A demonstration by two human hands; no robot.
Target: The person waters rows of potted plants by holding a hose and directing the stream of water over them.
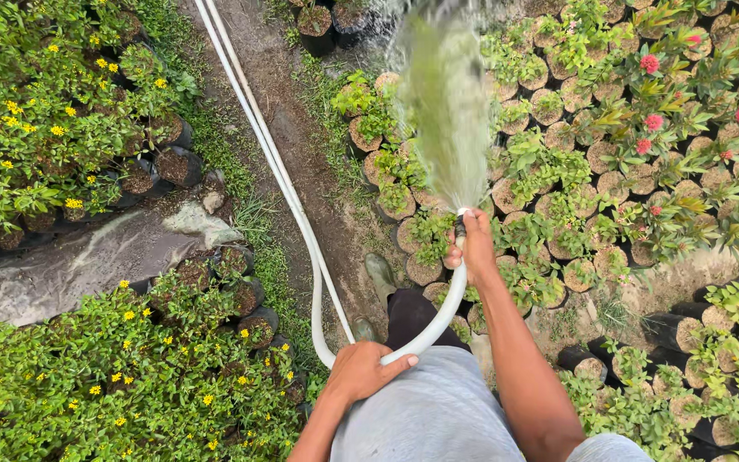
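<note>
While the right hand (pixel 475 248) clenches the nozzle end of the white hose (pixel 284 184) and fans water (pixel 446 111) toward twelve o'clock over the potted seedlings (pixel 549 162), the left hand (pixel 361 370) grips the hose's slack at six o'clock. Watering looks well underway. Reaching the red-flowered pots (pixel 652 120) at two o'clock would call for swinging the nozzle rightward, feeding slack from the left.

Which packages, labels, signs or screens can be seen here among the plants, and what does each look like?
No labels, signs or screens show.
The nearest to packaging: black nursery bags, round and soil-filled, holding plants in rows on both sides of the dirt path.
A grey plastic sheet lies flat at left between the yellow-flowered beds.
The right hand and left hand hold a plain white hose.
</note>
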